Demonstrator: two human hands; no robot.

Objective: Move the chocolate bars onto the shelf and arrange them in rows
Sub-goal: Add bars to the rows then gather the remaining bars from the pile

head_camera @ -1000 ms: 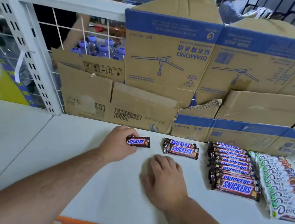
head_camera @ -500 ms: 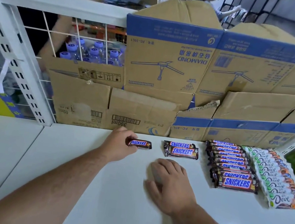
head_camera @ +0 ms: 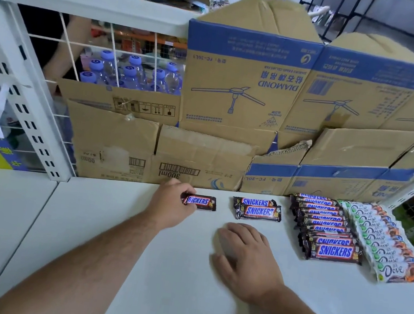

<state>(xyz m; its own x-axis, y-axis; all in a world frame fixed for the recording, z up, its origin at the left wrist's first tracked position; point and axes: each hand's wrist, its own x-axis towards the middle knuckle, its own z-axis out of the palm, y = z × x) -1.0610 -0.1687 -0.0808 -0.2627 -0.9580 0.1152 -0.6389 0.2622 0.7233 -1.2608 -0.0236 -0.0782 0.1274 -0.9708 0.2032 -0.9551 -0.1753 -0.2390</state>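
So the left hand (head_camera: 170, 205) has its fingers curled round the left end of a single Snickers bar (head_camera: 201, 201), which is lying flat on the white shelf (head_camera: 109, 236) near the back. The right hand (head_camera: 247, 258) rests palm-down on the shelf, fingers loose, holding nothing. Just beyond it sits a pair of Snickers (head_camera: 257, 209), then a long Snickers row (head_camera: 328, 232) with a Dove row (head_camera: 385, 245) right beside it. Cardboard boxes (head_camera: 236, 94) line the back.
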